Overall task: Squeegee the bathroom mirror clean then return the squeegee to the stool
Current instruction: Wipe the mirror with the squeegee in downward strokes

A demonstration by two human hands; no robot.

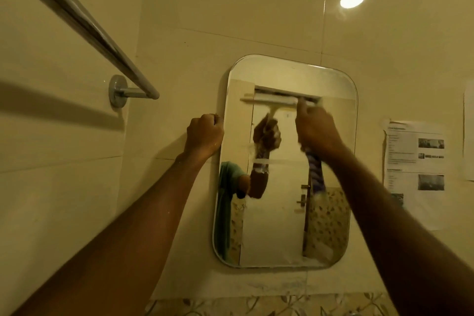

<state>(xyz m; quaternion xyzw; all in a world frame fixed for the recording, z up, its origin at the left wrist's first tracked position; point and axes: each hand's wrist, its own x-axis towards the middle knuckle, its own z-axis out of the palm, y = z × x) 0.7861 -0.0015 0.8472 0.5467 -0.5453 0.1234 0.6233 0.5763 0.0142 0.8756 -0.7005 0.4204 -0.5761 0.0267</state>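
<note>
R hand [316, 131] is up on the mirror [272, 226], grip closed tight round the squeegee [278, 102] handle, back of hand to camera. The blade lies level across the glass near the top, just under the upper rim and touching the mirror, where its reflection meets it edge to edge. A purple-striped bit of handle pokes out below the R wrist. Hand & blade are a bit blurred.

L hand [205, 133] is over at the mirror's left edge, upper half, fingers curled in a fist shape w/ knuckles at the rim. Can't tell if that grip hooks the edge or just braces on the tile wall [256, 7]. Both forearms reach up from btm of view.

There's a whitish haze along the mirror's top rim & lower right corner. A chrome towel rail [89, 28] runs along the side wall at upper left, well apart from the mirror. A printed paper sheet [415, 156] is stuck to the wall just right of the mirror. A bright light spot [352, 0] glints on the tile, top right.
</note>
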